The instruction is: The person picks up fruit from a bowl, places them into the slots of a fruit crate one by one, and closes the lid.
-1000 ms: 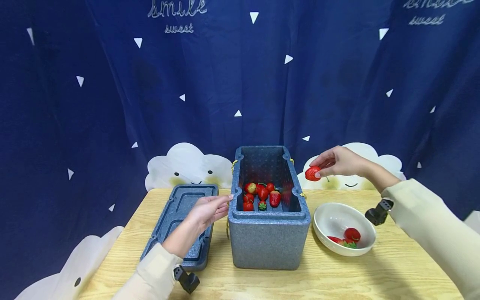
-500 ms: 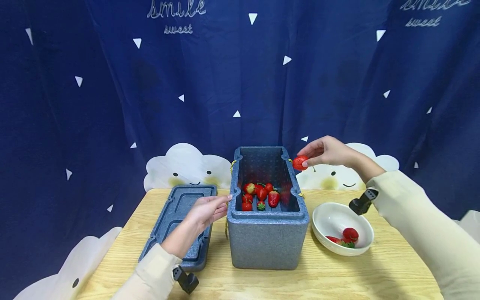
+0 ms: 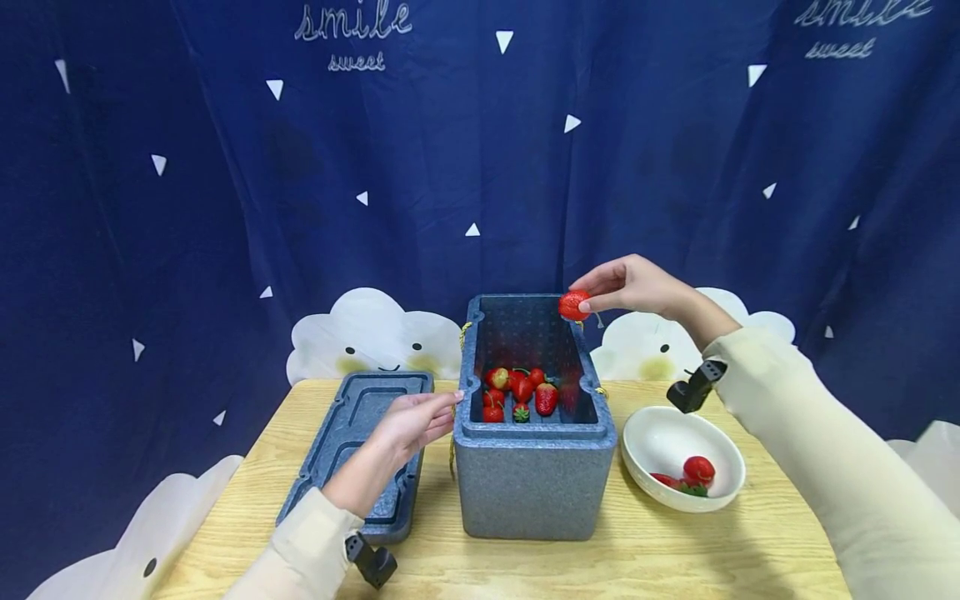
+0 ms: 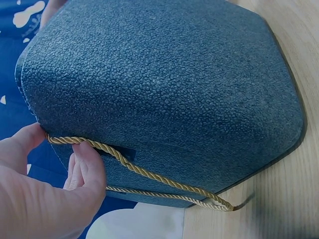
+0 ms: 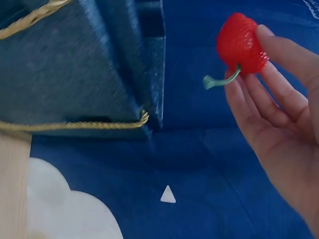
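Between thumb and fingertips, my right hand pinches a red strawberry by its sides, with a thin green stem hanging off it in the right wrist view. It is level with the far right corner of the blue-grey foam box, which stands lidless. Inside lie several strawberries near the front. My left hand rests at the box's left rim, fingers fairly straight. In the left wrist view its fingertips touch the box side beside a gold rope.
The box's lid lies on the wooden table at the left, partly under the left forearm. At the right is a white bowl with a few red fruits. A dark blue curtain hangs behind.
My right hand has carried the strawberry left and upward, from above the bowl side to the box's far right corner. My left hand stays at the box's rim.
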`<state>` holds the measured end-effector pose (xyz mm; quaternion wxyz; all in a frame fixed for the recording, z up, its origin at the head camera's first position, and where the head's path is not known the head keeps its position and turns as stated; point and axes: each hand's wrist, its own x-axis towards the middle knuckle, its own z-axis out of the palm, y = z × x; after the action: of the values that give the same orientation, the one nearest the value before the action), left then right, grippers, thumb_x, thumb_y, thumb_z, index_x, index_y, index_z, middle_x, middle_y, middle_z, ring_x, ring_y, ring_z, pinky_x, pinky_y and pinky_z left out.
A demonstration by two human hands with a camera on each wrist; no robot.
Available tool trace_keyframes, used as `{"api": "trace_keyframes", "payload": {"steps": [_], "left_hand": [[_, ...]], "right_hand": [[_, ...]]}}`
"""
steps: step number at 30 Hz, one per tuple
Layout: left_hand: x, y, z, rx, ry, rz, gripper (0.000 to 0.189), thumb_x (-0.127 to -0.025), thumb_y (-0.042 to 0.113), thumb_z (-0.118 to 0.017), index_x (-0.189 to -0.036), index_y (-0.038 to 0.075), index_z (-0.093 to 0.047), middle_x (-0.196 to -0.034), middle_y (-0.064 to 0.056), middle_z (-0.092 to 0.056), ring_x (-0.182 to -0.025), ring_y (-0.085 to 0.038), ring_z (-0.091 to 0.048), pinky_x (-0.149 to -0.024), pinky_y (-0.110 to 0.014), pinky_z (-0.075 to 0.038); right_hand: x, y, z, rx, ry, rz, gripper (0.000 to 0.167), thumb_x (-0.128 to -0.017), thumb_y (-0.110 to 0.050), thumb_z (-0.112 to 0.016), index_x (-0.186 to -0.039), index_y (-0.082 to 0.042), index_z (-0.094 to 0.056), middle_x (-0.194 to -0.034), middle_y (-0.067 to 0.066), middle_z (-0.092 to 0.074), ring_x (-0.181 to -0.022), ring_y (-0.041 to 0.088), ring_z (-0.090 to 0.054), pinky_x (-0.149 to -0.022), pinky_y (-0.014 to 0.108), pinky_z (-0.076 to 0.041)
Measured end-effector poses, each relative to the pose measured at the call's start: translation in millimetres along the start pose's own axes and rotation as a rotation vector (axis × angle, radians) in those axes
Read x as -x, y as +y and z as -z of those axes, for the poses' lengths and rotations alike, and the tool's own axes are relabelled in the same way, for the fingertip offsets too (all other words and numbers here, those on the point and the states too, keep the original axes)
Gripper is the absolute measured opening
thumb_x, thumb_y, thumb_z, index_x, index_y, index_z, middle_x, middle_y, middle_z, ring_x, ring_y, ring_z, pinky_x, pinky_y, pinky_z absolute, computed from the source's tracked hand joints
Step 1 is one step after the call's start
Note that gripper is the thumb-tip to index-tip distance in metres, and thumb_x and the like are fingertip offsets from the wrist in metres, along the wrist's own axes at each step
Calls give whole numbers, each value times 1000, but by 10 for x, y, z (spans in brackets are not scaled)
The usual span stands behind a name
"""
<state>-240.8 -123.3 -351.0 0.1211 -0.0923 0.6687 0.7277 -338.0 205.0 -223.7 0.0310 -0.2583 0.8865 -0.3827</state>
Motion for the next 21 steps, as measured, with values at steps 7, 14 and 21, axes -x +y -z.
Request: {"api": "trace_keyframes", "payload": {"steps": [7, 14, 21], "left_hand": [[12, 1, 0, -2, -6, -6, 60, -90, 18, -65, -136, -11, -41, -140, -29, -47, -131, -37, -47, -108, -41, -45], [12, -12, -6, -6, 5, -16, 58, -90, 18, -66, -135, -12, -44, -138, -29, -48, -130, -38, -49, -108, -42, -45], [19, 2, -9, -12, 7, -17, 57, -90, 18, -66, -134, -11, -44, -138, -30, -48, -129, -37, -50, -107, -40, -47]], "right_hand": [[-122, -78, -45, -75, 28, 33, 36, -87, -24, -71, -119, -7, -67, -103, -1, -75, -95, 10, -67, -93, 31, -55], [-285, -156, -151, -174, 67, 31, 35, -88, -22, -70, -118, -5, -67, -101, -4, -75, -95, 9, -67, -97, 32, -54], [-432, -249, -266, -241, 86, 34, 35, -87, -22, -70, -118, -5, -66, -102, 0, -75, -98, 13, -66, -106, 47, -48]]}}
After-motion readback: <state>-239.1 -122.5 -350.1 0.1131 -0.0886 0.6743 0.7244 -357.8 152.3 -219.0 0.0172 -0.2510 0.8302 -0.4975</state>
